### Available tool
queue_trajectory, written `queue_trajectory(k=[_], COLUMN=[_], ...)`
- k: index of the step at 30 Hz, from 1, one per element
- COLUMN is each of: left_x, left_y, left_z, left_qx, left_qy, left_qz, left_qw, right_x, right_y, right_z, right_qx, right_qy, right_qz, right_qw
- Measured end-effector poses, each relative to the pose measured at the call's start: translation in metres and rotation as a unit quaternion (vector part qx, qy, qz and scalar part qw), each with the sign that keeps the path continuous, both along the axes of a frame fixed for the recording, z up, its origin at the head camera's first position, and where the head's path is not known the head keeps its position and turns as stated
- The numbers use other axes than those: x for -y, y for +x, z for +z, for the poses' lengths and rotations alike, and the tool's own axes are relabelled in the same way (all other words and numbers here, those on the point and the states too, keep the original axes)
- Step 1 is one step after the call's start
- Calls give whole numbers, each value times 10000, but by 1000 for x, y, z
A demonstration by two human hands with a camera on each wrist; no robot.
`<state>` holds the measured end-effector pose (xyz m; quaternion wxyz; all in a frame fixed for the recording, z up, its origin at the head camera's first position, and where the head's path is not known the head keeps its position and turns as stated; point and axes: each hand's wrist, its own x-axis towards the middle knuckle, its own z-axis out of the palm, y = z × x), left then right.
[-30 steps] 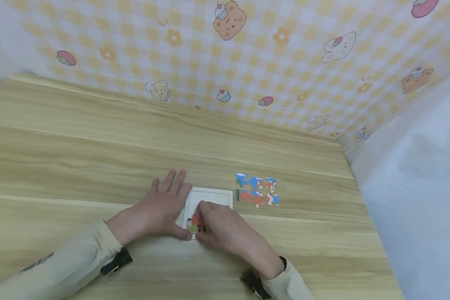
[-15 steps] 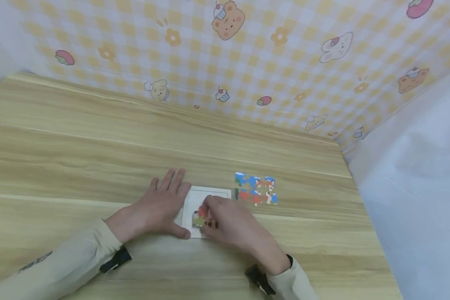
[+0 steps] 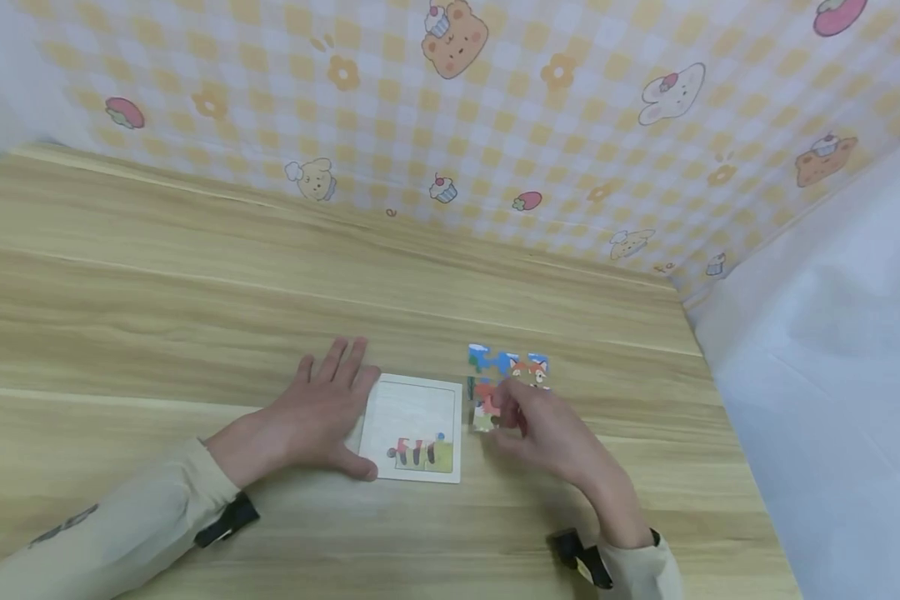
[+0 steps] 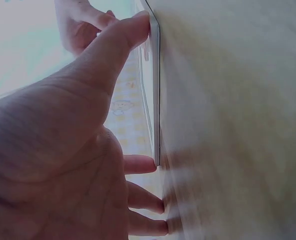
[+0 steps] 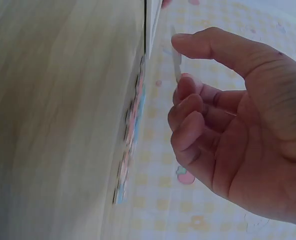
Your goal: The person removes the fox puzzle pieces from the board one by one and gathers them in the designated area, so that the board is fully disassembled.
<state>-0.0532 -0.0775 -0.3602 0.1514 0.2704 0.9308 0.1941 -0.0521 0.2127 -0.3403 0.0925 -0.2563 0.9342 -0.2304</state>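
A white puzzle tray point(image 3: 412, 404) lies on the wooden table, with a few joined puzzle pieces point(image 3: 439, 456) along its lower right inside. My left hand point(image 3: 311, 421) is spread flat at the tray's left side, thumb at the lower left corner and index finger by the upper left one. Between thumb and fingertips, my right hand point(image 3: 551, 429) pinches a puzzle piece point(image 3: 484, 419) with red and green on it, right of the tray. In the right wrist view that piece point(image 5: 177, 57) shows edge-on, held above the table.
Several loose puzzle pieces point(image 3: 480, 358) with blue sky and fox parts lie right of the tray, partly hidden by my right hand. Behind the table point(image 3: 232, 250) hangs a yellow checked cloth point(image 3: 390, 125); a white sheet point(image 3: 825, 358) is on the right.
My right hand has lifted the puzzle piece out of the tray's lower left and carried it right, near the loose pieces. The left hand has barely moved.
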Motion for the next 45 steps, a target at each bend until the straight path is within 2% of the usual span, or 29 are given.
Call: queue_trajectory(k=[12, 26, 34, 45], left_x=[1, 1, 1, 1], left_y=[2, 1, 1, 0], left_z=[-1, 0, -2, -3], left_qx=[-107, -137, -221, -262], left_qy=[-11, 28, 8, -3], left_qz=[34, 22, 9, -13], left_qw=[9999, 9999, 9998, 9997], right_x=[-3, -2, -1, -1], right_y=[-3, -6, -7, -9], right_z=[-5, -9, -12, -13], right_qx=[344, 559, 694, 777], right_qy=[268, 25, -139, -61], right_qz=[175, 119, 237, 154], right_qw=[9989, 9984, 9972, 9968])
